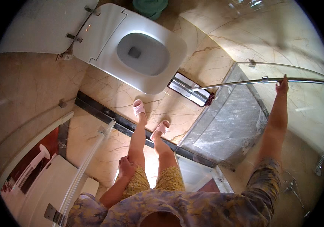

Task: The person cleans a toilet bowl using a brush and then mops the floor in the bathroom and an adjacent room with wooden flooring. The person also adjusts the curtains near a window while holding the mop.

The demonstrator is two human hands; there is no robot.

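My right hand (282, 86) is stretched out to the right, around the metal handle (235, 83) of a flat mop. The handle slants down to the white mop head (189, 89), which lies on the marble-patterned floor beside the front corner of a white toilet (179, 48). A dark pad edge shows around the mop head. My left hand (126, 168) rests against my left leg at the hem of my yellow patterned shorts (138, 184). Its fingers are bent and partly hidden, so whether they pinch the cloth is unclear.
The toilet lid (45, 25) is raised, and a green bin (150, 7) stands behind. A dark stone threshold (125, 124) crosses the floor near my pink slippers (160, 130). A glass panel (85, 164) stands at left; grey stone (230, 116) borders the right.
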